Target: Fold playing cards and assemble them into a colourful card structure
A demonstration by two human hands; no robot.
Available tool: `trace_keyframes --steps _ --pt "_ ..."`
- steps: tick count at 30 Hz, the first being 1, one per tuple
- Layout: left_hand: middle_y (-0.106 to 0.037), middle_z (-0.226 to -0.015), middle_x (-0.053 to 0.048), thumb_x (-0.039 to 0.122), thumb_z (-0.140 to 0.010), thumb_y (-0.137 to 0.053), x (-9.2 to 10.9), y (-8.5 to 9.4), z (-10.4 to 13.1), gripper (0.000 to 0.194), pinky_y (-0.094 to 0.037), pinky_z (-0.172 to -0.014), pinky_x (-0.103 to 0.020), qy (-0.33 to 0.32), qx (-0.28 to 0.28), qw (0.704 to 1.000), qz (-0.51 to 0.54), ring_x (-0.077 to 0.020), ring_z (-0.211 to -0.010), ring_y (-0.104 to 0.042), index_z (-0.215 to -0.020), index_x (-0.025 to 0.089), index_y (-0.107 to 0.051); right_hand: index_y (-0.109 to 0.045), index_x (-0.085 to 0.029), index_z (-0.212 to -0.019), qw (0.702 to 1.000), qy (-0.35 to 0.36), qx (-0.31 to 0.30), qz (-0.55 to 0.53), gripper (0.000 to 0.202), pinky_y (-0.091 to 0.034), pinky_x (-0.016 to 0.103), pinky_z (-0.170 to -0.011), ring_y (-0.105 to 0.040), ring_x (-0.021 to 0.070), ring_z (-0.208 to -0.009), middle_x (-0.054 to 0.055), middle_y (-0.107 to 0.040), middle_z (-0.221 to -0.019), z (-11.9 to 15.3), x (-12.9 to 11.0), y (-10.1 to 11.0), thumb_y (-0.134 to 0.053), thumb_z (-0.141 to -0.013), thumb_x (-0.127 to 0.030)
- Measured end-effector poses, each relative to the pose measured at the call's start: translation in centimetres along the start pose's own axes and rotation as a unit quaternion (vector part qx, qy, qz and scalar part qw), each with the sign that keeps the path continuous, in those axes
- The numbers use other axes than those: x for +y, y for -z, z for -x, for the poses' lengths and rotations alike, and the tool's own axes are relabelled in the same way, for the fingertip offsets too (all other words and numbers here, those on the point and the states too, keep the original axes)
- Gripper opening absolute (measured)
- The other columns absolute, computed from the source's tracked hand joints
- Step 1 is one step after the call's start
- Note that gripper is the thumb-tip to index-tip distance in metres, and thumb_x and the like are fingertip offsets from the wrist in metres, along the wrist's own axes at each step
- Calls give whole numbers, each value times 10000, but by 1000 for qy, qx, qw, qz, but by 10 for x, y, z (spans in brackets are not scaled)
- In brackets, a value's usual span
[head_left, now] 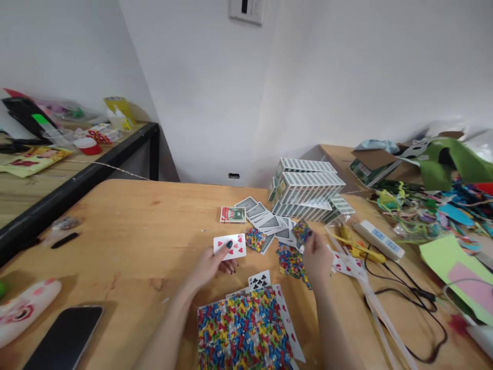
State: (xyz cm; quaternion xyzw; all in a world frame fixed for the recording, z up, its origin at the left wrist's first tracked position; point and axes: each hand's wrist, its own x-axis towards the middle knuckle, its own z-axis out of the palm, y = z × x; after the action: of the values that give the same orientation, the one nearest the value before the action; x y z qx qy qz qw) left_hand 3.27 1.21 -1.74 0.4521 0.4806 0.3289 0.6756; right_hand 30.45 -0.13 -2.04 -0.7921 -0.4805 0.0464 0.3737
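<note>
"10" with clubs on playing card

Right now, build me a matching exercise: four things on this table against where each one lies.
Things:
1. hearts card
2. phone
3. power strip
4. sealed deck

Places:
A. near left corner of the table
B. right of the card-box stack
C. under the left hand's fingers
D. left of the fanned face-down cards

Pairs: 1-C, 2-A, 3-B, 4-D

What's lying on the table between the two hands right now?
In the head view, a small colourful-patterned card lies between the left hand and right hand, with a ten of clubs just nearer the camera.
</note>
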Motion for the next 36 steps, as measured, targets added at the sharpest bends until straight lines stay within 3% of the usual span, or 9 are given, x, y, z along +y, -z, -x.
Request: trace_keyframes --steps 2,5,9,13,18,20,24,28,36 --pt "-656 -596 -78 472 -698 -539 -2 0 -1 386 -469 -503 -240 -2 5 1000 1 -150 -509 -594 -640 98 -612 -597 -145 -929 982 -69 74 -158 337 -439 314 -621 -589 202 -677 80 -630 -727 -6 4 2 -390 -788 -372" --pt "-650 -586 -63 419 -669 -590 -5 0 -3 317 -477 -519 -253 -4 17 1000 -5 -154 -522 -597 -668 102 -598 -581 -171 -878 913 -126 78 -379 275 -449 270 -595 -576 145 -644 26 -621 -759 -11 7 -1 -513 -704 -372" --pt "-652 -623 -33 353 -654 -624 -2 -2 -1 299 -489 -514 -264 -26 36 999 14 -150 -523 -606 -819 130 -513 -544 -181 -696 867 -148 -34 -474 192 -402 207 -484 -510 88 -526 -42 -552 -622 -3 -9 -13 -604 -645 -356" --pt "-650 -643 -13 301 -686 -592 -2 -2 -1 310 -502 -512 -276 -36 41 996 64 -153 -523 -618 -904 157 -424 -584 -197 -839 830 -159 -112 -522 263 -348 177 -385 -437 54 -418 -63 -521 -582 13 -33 -30 -650 -619 -326" --pt "-663 -764 -61 264 -723 -547 -7 -1 -4 263 -533 -577 -321 -16 64 992 108 -194 -648 -653 -935 141 -452 -613 -182 -771 754 -153 -173 -614 224 -495 335 -686 -615 196 -794 55 -640 -838 30 -47 -45 -628 -651 -370" --pt "-660 -821 -76 249 -727 -549 -7 -3 -4 271 -541 -599 -314 -19 78 991 104 -190 -686 -654 -956 138 -456 -611 -172 -726 754 -146 -195 -610 267 -479 377 -754 -597 226 -891 89 -643 -910 38 -48 -49 -556 -706 -433" --pt "-638 -913 -64 205 -729 -548 -4 -7 -4 416 -546 -596 -292 -41 82 990 109 -165 -671 -657 -1108 181 -380 -589 -185 -941 820 -110 -201 -524 319 -489 338 -709 -595 202 -844 85 -630 -990 52 -51 -51 -629 -665 -339" --pt "-627 -924 -45 208 -751 -510 -4 -8 -3 517 -542 -619 -317 -52 62 988 129 -159 -647 -655 -1211 230 -276 -381 -259 -1254 820 -60 -248 -513 591 -499 304 -670 -575 195 -900 91 -446 -1280 64 -61 -45 -590 -703 -305" --pt "-634 -885 -47 315 -759 -512 -7 -4 0 474 -516 -638 -312 -47 -16 992 115 -180 -701 -641 -1180 196 -331 -65 -336 -1355 814 -17 -274 -511 778 -467 327 -805 -440 213 -1144 53 -124 -1441 73 -61 -48 -535 -738 -266"
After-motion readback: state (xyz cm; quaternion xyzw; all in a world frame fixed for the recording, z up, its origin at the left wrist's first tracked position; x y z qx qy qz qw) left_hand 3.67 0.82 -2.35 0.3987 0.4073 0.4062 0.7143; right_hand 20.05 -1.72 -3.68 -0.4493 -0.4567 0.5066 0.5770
